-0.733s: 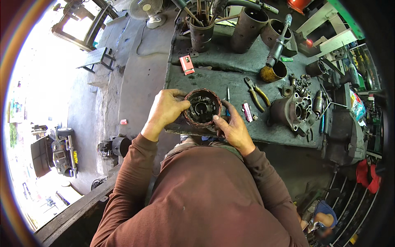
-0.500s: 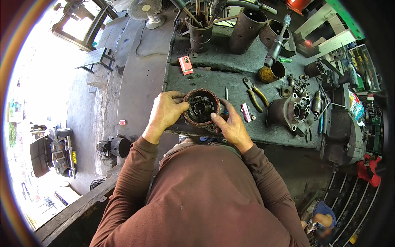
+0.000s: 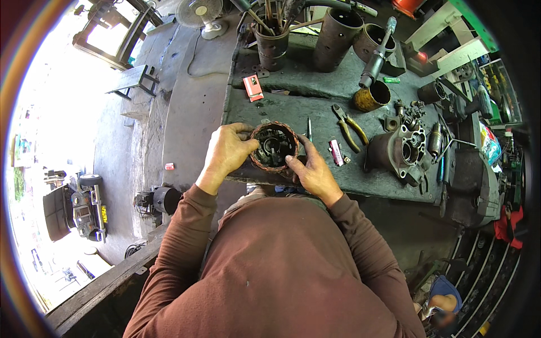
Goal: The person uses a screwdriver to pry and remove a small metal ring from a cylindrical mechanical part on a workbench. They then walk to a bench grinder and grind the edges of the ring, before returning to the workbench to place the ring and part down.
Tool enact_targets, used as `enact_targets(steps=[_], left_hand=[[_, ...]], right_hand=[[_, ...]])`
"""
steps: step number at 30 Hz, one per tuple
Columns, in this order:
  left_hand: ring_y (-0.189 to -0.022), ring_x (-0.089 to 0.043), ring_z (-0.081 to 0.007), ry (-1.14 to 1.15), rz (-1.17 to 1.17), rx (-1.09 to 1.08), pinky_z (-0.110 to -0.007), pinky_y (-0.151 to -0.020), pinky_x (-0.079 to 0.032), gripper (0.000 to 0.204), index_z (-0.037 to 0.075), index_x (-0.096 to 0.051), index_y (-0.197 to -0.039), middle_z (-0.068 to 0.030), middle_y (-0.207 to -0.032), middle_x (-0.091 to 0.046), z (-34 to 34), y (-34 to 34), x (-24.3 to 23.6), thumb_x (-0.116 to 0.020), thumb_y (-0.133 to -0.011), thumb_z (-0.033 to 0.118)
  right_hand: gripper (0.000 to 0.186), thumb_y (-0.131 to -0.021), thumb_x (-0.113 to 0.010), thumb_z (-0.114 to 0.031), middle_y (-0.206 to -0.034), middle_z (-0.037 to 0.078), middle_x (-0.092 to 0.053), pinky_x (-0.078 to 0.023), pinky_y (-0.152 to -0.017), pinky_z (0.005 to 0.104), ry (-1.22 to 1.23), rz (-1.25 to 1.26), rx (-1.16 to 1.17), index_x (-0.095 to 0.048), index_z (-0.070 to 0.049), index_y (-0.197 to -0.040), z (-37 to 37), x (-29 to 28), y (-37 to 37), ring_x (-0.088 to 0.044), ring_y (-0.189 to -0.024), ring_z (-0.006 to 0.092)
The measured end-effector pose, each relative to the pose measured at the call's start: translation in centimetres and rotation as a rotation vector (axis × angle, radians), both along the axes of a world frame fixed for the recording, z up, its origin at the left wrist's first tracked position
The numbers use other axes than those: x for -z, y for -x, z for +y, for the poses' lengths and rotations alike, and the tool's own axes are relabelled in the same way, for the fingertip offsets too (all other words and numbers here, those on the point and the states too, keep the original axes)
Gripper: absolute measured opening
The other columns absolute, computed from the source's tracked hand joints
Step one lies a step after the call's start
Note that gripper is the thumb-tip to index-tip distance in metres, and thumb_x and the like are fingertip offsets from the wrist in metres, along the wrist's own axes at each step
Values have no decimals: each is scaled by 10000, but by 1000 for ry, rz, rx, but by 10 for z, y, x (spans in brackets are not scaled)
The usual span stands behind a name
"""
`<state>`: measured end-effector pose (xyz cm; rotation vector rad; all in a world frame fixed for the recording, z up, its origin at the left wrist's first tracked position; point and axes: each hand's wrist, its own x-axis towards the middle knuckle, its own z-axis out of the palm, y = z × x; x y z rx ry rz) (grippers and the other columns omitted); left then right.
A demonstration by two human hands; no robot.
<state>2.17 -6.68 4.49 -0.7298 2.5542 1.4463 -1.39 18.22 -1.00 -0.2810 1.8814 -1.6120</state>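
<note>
Near the front edge of the bench, my two hands hold a round stator (image 3: 255, 161) with a rim of reddish copper windings. Dark metal parts show inside its hollow. My left hand (image 3: 228, 151) grips the left side, thumb over the rim and fingers curled behind. My right hand (image 3: 316, 174) clasps the opposite side, its thumb on the inner edge. What lies beneath the stator is mostly hidden. Just right of it are a slim pen-like tool (image 3: 309, 128), a small pink-and-white box (image 3: 336, 152) and pliers (image 3: 350, 128) with yellowish handles.
A cast metal housing (image 3: 394, 155) stands on the bench's right, near a yellow-stained cup (image 3: 372, 98). Farther back are a can of tools (image 3: 273, 50), a tall metal cylinder (image 3: 337, 42) and a power-tool-like piece (image 3: 376, 62). A red-and-white packet (image 3: 253, 88) lies at the left.
The stator has turned or tilted slightly between my hands. My right thumb has shifted a little left along its edge; my left hand keeps nearly the same hold.
</note>
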Motion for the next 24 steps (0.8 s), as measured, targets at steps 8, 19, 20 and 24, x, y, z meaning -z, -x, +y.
enact_targets(steps=[8, 19, 20, 24], left_hand=[[-969, -817, -292, 57, 25, -2, -363, -886, -617, 487, -38, -775, -1219, -234, -1047, -815, 4, -1, -2, -773, -802, 216], [-945, -762, -306, 85, 64, 81, -395, -872, -592, 562, -16, -723, -1318, -233, -1157, -770, 2, -5, 1, -824, -845, 270], [-945, -740, -310, 125, 110, 104, -403, -866, -587, 607, -4, -702, -1357, -232, -1197, -743, 3, -11, 4, -846, -850, 299], [-1039, -677, -264, 112, 227, 13, -384, -899, -583, 785, 26, -557, -1536, -174, -1366, -644, 13, -40, 21, -888, -840, 182]], right_hand=[[744, -1046, -714, -286, -957, 130, -697, -528, -607, 335, -1, 18, 12, -351, -6, -1632, 1, 2, -1, -619, -649, 148], [772, -1083, -699, -262, -970, 91, -713, -536, -620, 281, -42, -65, 10, -266, -8, -1670, 5, 2, 0, -669, -778, 122], [805, -1076, -711, -307, -922, 111, -728, -541, -641, 306, -85, 25, -3, -258, -4, -1669, 15, -1, -2, -663, -749, 133], [785, -1024, -732, -438, -1076, 248, -746, -579, -904, 451, -178, 76, 5, -436, 24, -1585, 74, -10, -13, -737, -997, 336]])
